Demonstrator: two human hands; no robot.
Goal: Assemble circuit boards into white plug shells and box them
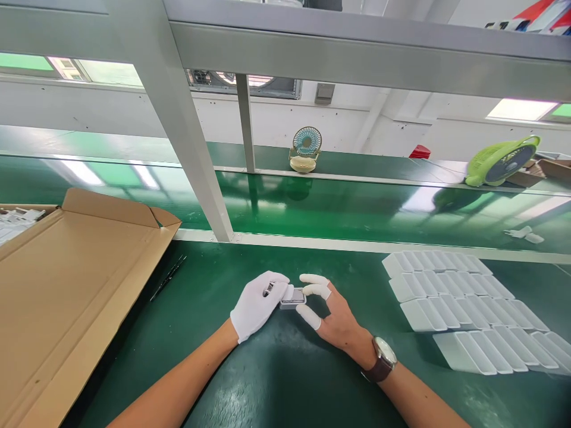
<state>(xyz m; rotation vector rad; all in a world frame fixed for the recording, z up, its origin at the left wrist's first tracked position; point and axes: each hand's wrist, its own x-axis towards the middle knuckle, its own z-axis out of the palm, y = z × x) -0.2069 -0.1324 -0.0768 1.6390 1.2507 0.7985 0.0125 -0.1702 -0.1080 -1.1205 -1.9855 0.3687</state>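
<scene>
Between left hand (256, 304) and right hand (332, 312), seemingly pinched: metal part (292, 299).

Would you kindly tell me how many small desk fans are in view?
2: a beige fan at the middle of the far ledge, and a green fan to its right. Others may be hidden.

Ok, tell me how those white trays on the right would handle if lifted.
The white trays look thin and moulded, so probably light and somewhat floppy. They lie overlapped in a row, so lifting one may drag its neighbour. Their ribbed pockets should give fingers some grip.
</scene>
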